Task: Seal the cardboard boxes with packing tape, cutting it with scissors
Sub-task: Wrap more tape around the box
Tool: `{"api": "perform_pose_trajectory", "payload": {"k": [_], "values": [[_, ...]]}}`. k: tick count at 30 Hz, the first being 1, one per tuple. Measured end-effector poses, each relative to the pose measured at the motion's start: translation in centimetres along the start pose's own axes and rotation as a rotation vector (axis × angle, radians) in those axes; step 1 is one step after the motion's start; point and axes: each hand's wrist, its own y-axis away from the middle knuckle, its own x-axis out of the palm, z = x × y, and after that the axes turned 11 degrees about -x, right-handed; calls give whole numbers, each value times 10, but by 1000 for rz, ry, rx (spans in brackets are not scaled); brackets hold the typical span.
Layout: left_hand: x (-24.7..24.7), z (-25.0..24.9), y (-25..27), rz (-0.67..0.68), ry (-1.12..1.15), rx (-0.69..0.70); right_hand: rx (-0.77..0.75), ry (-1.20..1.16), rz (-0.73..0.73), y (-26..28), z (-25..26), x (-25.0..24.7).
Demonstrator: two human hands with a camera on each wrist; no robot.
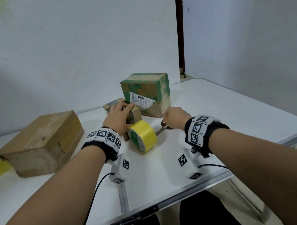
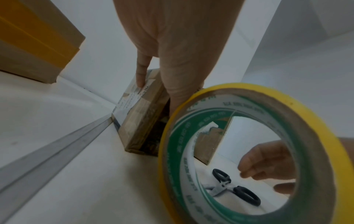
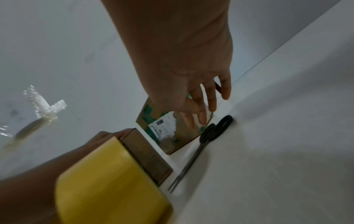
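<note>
Head view: nearest, the yellow tape roll [image 1: 142, 138] stands on edge on the white table [image 1: 235, 115], just right of the left wrist. The left hand [image 1: 116, 118] lies on the small box [image 1: 133, 113], fingers curled over its top. The scissors [image 3: 201, 145] lie flat beneath the right hand [image 1: 176, 116], whose fingers hang loosely spread above the black handles, holding nothing. Beyond both hands stands the green-taped box [image 1: 147, 94]; a large brown box [image 1: 41, 142] lies left of the left arm.
</note>
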Motion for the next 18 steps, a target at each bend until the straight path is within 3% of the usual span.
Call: {"api": "perform_pose_trajectory", "payload": {"k": [7, 18], "values": [[0, -1, 0, 8, 14, 5, -238, 186, 284, -11, -15, 3], [1, 0, 0, -4, 57, 14, -152, 492, 312, -9, -23, -11]]}}
